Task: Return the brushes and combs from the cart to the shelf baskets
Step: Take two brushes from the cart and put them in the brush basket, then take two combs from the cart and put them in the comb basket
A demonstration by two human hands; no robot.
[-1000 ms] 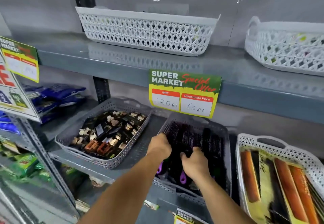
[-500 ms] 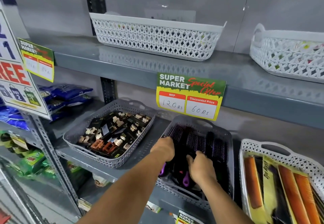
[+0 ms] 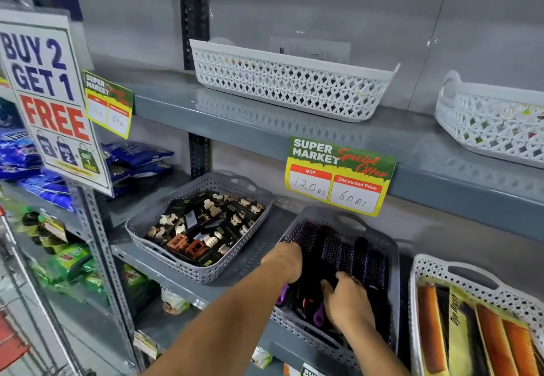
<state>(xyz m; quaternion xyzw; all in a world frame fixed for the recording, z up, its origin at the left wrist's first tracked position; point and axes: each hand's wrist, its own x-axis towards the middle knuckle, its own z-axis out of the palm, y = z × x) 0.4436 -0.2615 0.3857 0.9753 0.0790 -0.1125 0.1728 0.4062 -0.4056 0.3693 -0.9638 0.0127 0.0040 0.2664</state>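
A grey perforated basket [image 3: 393, 261] on the middle shelf holds several round brushes [image 3: 341, 250] with black and purple bristles and purple-tipped handles. Both my hands are inside it at its near end. My left hand [image 3: 284, 261] curls down over the brushes at the basket's left side; its fingers are hidden, and a purple handle end [image 3: 283, 299] pokes out below the wrist. My right hand [image 3: 348, 302] lies on the brush handles with its fingers spread. To the right, a white basket [image 3: 435, 263] holds long orange and black combs [image 3: 494, 343] in packets.
A grey basket of hair clips [image 3: 141, 234] sits left of the brush basket. Two white lattice baskets [image 3: 291, 84] [image 3: 494, 122] stand on the upper shelf. A yellow-green price tag [image 3: 338, 175] hangs from its edge above my hands. A wire cart edge [image 3: 17, 258] shows at lower left.
Both hands stay in the brush basket. My right hand's fingers have spread a little over the handles. My view has swung left, so more of the left signs shows.
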